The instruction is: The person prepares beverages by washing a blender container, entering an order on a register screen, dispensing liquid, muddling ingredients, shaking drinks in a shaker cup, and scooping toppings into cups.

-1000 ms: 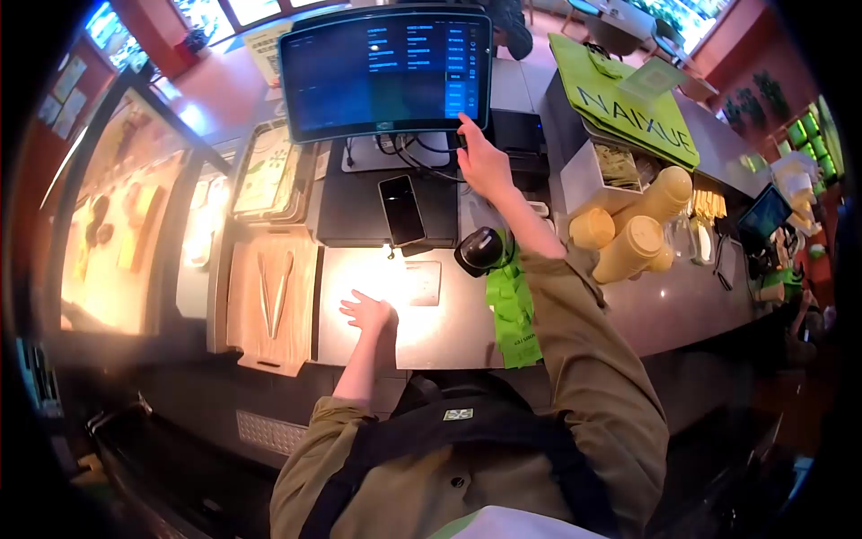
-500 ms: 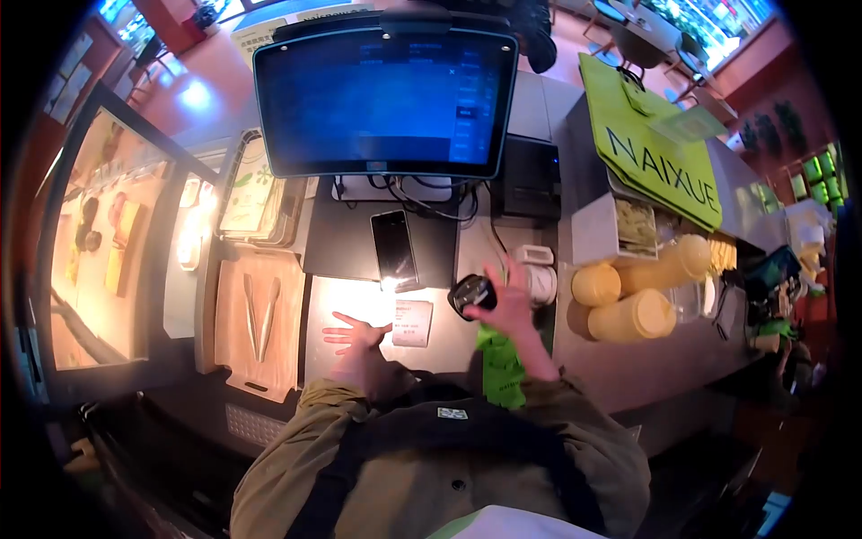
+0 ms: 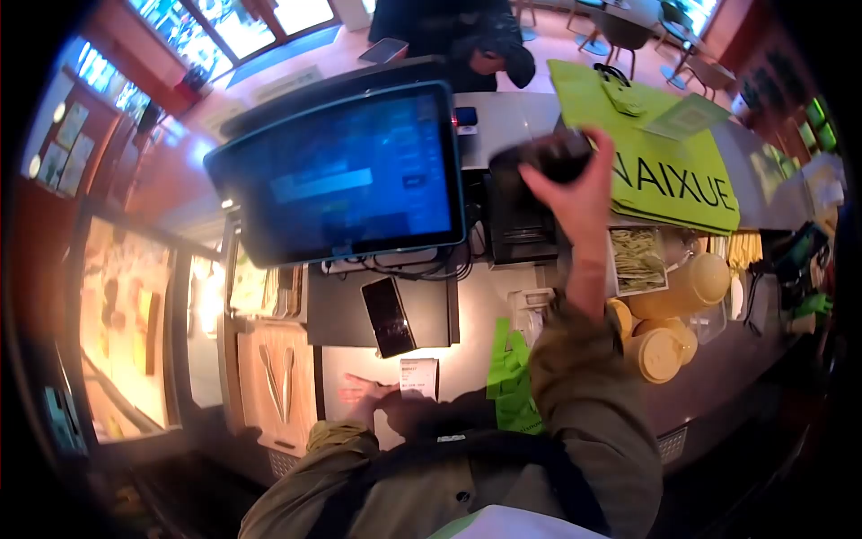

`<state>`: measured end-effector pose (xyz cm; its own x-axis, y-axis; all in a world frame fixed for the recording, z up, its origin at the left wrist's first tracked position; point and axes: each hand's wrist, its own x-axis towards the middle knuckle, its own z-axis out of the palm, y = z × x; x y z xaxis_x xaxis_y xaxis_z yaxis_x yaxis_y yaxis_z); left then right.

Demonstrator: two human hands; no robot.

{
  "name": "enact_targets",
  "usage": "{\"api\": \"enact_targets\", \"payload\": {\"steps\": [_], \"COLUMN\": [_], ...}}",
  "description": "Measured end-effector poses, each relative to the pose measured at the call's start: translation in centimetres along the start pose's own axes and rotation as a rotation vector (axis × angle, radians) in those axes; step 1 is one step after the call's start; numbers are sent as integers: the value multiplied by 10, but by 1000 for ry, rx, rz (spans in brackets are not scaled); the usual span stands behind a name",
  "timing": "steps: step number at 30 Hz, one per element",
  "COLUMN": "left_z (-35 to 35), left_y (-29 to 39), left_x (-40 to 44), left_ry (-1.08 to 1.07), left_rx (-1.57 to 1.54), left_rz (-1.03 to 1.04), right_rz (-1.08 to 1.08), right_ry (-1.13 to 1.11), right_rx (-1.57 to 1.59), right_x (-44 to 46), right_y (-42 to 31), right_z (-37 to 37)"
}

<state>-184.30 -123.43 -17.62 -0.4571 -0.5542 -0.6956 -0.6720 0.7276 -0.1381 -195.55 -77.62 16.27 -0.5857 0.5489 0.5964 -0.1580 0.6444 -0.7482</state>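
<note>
My right hand [image 3: 579,193] reaches forward over the counter, beside the screen. Its thumb and fingers are wrapped round a black rounded device [image 3: 558,157], which motion blurs, so I cannot make out its kind. Below it stands a black box-shaped machine [image 3: 521,229]. My left hand [image 3: 366,395] is low over the counter, fingers spread and holding nothing, beside a small printed slip [image 3: 418,377]. A dark phone [image 3: 390,316] lies on the black mat just beyond that slip. Between my arms is a bright green bag [image 3: 514,386].
A large tilted touchscreen [image 3: 341,175] stands ahead. Across the counter is a person in dark clothes [image 3: 449,36], with another phone [image 3: 383,51] nearby. Yellow-green NAIXUE bags [image 3: 664,153] and yellow cups [image 3: 660,350] are on the right. Tongs rest on a wooden tray [image 3: 251,386] at left.
My right hand has moved forward and right with the black device, from near the counter's front to beside the screen. The view has tilted up, showing the person opposite. My left hand stays low.
</note>
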Motion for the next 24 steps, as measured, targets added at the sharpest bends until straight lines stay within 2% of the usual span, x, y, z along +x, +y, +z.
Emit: {"api": "enact_targets", "payload": {"steps": [1, 2, 4, 5, 7, 9, 10, 12, 14, 18, 21, 22, 24], "left_z": [3, 16, 22, 18, 7, 11, 45, 60, 1, -8, -5, 2, 6], "left_y": [-4, -9, -15, -9, 1, -1, -7, -8, 4, 5, 1, 0, -9], "left_x": [1, 24, 21, 21, 11, -4, 24, 36, -22, -29, -18, 0, 9], "left_ry": [10, 3, 144, 151, 157, 145, 729, 898, 88, 52, 60, 67, -2], "left_rx": [-14, 90, 33, 39, 52, 70, 240, 299, 61, 53, 66, 91, 92], "left_rz": [10, -8, 10, -4, -40, -92, -164, -193, -105, -85, -63, -54, -45], "right_rz": [-88, -12, 133, 189, 303, 427, 427, 323, 248, 191, 261, 330, 253], "right_ry": [20, -19, -183, -249, -339, -401, -395, -426, -461, -479, -460, -414, -173], "right_rx": [-50, -8, -59, -113, 11, 17, 5, 47, 64, -37, -167, -213, -373], "right_x": [31, 56, 93, 109, 124, 132, 134, 138, 136, 136, 132, 129, 118], "right_y": [7, 19, 51, 83, 120, 132, 139, 151, 156, 152, 150, 148, 148], "right_z": [16, 36, 74, 102, 137, 148, 152, 158, 163, 179, 188, 190, 185]}}
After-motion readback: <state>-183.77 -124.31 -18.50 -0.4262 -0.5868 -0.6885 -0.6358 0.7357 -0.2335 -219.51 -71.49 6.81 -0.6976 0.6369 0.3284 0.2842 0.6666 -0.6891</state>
